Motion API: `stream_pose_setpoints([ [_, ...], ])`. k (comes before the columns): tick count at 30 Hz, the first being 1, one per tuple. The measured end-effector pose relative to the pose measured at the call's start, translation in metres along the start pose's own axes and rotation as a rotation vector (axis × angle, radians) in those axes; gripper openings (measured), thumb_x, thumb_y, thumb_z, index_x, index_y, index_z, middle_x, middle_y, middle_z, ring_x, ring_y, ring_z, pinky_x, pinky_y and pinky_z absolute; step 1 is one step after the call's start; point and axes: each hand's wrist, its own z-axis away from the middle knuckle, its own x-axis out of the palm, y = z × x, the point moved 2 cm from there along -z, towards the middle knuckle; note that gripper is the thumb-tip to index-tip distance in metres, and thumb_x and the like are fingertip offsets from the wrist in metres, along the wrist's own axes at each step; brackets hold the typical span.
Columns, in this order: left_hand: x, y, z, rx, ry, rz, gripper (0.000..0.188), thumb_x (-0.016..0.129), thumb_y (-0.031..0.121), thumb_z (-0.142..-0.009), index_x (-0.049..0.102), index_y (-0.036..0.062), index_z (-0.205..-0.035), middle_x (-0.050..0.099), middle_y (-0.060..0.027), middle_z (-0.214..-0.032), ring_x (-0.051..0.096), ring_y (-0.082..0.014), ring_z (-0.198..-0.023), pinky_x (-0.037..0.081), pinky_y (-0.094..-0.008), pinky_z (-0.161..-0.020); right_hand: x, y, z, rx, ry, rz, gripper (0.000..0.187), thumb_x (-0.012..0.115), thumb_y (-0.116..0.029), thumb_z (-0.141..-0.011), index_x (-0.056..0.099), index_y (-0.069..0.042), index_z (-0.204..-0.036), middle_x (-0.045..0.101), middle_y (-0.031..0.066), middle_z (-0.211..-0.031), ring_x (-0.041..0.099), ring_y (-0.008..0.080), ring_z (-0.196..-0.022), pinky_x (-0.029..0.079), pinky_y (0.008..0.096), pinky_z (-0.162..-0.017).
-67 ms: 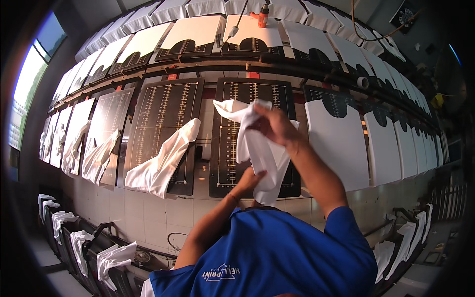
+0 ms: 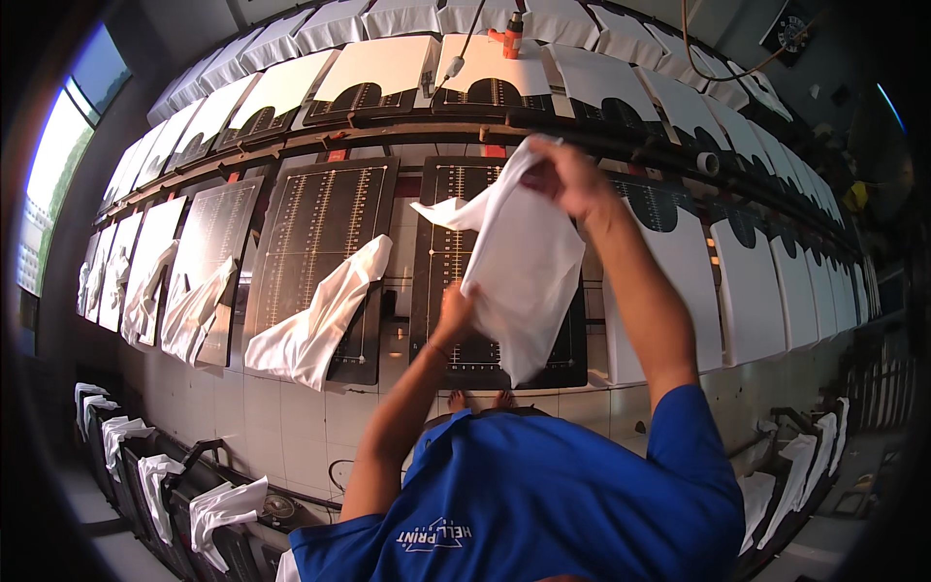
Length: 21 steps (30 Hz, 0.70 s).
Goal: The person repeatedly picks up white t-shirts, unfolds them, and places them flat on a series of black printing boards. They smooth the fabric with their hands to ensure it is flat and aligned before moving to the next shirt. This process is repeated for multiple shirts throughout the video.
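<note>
Cloth [image 2: 529, 257] hangs wider open than an instant ago above the black board [image 2: 441, 257], my right hand [image 2: 570, 179] clamped on its upper edge, my left hand [image 2: 456, 312] gripping its side, which I judge advances unfolding.

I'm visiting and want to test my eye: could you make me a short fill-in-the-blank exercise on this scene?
1. Vertically in the picture, the bare right hand gripping the loose white cloth is ____ than the bare left hand.
2. A crumpled white cloth lies on the dark rectangular board immediately to the ____ of the black rectangular board beneath the hands.
3. The person's short-sleeved fabric shirt is coloured ____.

Missing words: higher; left; blue.
</note>
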Motion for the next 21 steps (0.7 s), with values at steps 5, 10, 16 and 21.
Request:
stream_pose_setpoints([
  [5, -0.145, 0.241, -0.072, 0.779, 0.585, -0.054, 0.028, 0.060, 0.022, -0.099, 0.055, -0.0008, -0.085, 0.051, -0.0132, -0.068, 0.044, -0.0175, -0.061, 0.042, -0.0334, -0.060, -0.114, -0.167, -0.008, -0.493, 0.284, -0.085, 0.020, 0.057, -0.023, -0.100, 0.060, -0.004, -0.105, 0.064, 0.0088, -0.101, 0.062, 0.0235, -0.101, 0.051, 0.0423, -0.095],
  [10, -0.173, 0.335, 0.081, 0.848, 0.259, -0.503, 0.023, 0.078, 0.016, -0.081, 0.061, 0.0013, -0.086, 0.057, -0.0090, -0.063, 0.060, -0.0206, -0.058, 0.048, -0.0339, -0.057, -0.128, -0.141, 0.074, -0.669, 0.056, -0.183, 0.030, 0.048, -0.030, -0.105, 0.062, -0.004, -0.111, 0.068, 0.0104, -0.108, 0.066, 0.0218, -0.101, 0.052, 0.0377, -0.094],
  [16, -0.155, 0.227, 0.156, 0.637, -0.077, -0.604, 0.068, 0.095, 0.044, -0.048, 0.066, 0.0047, -0.096, 0.057, -0.0072, -0.062, 0.061, -0.0220, -0.058, 0.049, -0.0355, -0.057, -0.139, -0.001, 0.180, -0.277, 0.374, -0.059, 0.044, 0.056, -0.036, -0.100, 0.060, -0.001, -0.127, 0.068, 0.0099, -0.116, 0.066, 0.0206, -0.104, 0.051, 0.0358, -0.093],
  [21, -0.141, 0.094, 0.156, 0.251, -0.336, -0.427, 0.073, 0.073, 0.066, -0.075, 0.065, 0.0010, -0.107, 0.057, -0.0099, -0.069, 0.057, -0.0220, -0.063, 0.046, -0.0364, -0.062, -0.172, 0.127, 0.221, -0.081, 0.571, -0.066, 0.051, 0.062, -0.030, -0.094, 0.052, -0.003, -0.136, 0.061, 0.0115, -0.129, 0.058, 0.0228, -0.118, 0.044, 0.0375, -0.102],
])
